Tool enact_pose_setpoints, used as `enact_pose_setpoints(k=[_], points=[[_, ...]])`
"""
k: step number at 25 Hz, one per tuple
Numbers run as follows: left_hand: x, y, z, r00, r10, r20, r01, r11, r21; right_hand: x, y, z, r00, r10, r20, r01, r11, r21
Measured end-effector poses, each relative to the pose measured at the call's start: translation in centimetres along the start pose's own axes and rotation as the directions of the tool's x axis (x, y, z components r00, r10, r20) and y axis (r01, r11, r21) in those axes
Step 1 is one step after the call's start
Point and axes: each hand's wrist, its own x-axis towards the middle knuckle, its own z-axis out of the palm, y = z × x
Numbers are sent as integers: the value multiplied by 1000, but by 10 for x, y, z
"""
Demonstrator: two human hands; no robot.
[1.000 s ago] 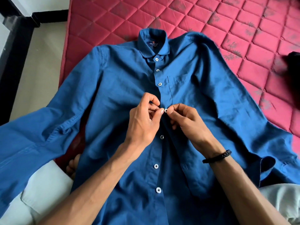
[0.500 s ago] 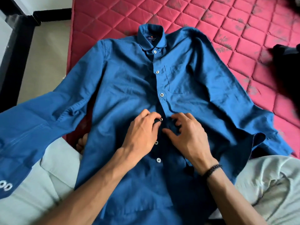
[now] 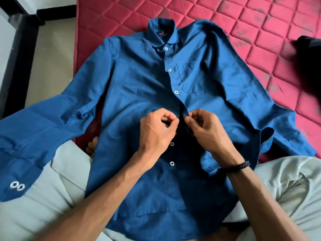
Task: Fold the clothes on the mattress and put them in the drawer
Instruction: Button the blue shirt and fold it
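I've brought both hands back up to the next button: left hand and right hand each pinch a placket edge of the blue shirt, spread across the mattress near edge. Folding waits.

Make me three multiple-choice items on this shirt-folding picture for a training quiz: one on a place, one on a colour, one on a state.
1. Where does the shirt lie?
A. in a drawer
B. on the red mattress and the person's lap
C. on a hanger

2. What colour is the shirt?
A. blue
B. white
C. green

3. What are the hands doing?
A. resting flat
B. lifting a sleeve
C. pinching the shirt's front edges together

Answers:
1 B: its collar and body spread over the quilted mattress.
2 A: the cloth is blue all over.
3 C: the left hand and right hand each have a grip on one edge, below the fastened buttons.
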Motion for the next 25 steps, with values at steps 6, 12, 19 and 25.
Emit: enact_pose_setpoints(k=[6,12,19,25], points=[[2,0,1,982,-174,75,186,965,-183,-9,-11,6,998,-55,-36,49,986,-162],[3,-5,5,931,-331,157,365,873,-324,-15,-16,8,993,-74,-89,51,969,-243],[3,-8,6,945,-293,144,325,886,-330,-12,-9,9,998,-8,-69,-8,972,-234],[5,-6,5,933,-323,160,360,866,-348,-10,-6,8,991,131,-6,-130,985,115]])
